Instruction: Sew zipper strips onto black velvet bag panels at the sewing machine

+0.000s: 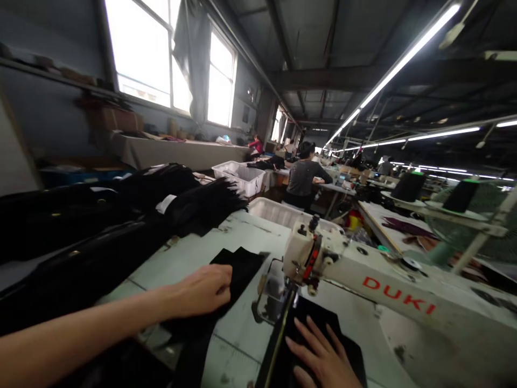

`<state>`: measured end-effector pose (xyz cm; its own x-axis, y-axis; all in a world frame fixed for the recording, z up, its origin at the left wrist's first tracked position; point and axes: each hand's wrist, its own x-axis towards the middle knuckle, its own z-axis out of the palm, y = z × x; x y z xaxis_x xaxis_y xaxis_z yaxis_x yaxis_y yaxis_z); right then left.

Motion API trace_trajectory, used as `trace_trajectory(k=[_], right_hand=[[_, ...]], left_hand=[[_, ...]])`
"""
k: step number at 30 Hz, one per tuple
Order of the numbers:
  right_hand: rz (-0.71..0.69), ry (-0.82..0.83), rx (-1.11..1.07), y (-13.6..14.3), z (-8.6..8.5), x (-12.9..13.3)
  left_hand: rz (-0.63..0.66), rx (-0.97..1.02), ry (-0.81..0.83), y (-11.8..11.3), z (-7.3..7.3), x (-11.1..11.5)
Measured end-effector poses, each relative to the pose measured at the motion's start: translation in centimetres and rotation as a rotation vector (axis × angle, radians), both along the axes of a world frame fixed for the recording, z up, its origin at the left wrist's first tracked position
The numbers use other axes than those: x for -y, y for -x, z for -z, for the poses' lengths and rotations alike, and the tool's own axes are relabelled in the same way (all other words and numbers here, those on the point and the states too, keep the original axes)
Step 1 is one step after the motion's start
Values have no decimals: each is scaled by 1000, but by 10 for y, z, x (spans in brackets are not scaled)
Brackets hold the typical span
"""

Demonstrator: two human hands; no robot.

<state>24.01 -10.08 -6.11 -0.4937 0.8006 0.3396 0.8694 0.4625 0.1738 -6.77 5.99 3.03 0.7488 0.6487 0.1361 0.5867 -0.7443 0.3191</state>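
My left hand is closed, its fingers curled onto a strip of black fabric that lies across the pale sewing table. Flat and with fingers spread, my right hand rests on another black fabric piece. That piece lies at the needle area of a white sewing machine marked DUKI in red. A long narrow strip with a yellowish line runs along the fabric's left side, up to the presser foot. The left fingertips are partly hidden.
Heaped black garments cover the left side. Behind the machine stands a white plastic crate, with another crate farther back. Black thread cones stand at right. A co-worker sits ahead at another table.
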Motion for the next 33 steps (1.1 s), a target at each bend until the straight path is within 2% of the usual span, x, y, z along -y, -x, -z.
trace_trajectory(k=[2,4,6,9,14,17,21,25,27,30,33], right_hand=[[90,38,20,2,-6,0],[130,71,-2,7,-10,1],[118,84,-13,11,-9,3],[120,50,-10,10,1,6],[162,40,-143,14,11,3],[219,24,-272,24,8,-4],[221,9,-285,29,2,-9],[179,42,-257,24,-4,-9],[180,50,-263,24,-7,-9],[203,77,-289,26,-10,-9],[224,105,-314,28,-12,-7]], left_hand=[[97,2,88,-18,20,45],[140,30,166,-29,29,76],[170,57,242,-35,29,93],[221,55,312,-38,26,97],[181,127,193,-49,32,79],[250,95,154,-61,45,69],[303,33,79,-69,56,62],[310,76,28,-75,47,39],[395,66,32,-83,37,19],[613,13,72,-101,26,-14],[694,-15,101,-118,24,-37]])
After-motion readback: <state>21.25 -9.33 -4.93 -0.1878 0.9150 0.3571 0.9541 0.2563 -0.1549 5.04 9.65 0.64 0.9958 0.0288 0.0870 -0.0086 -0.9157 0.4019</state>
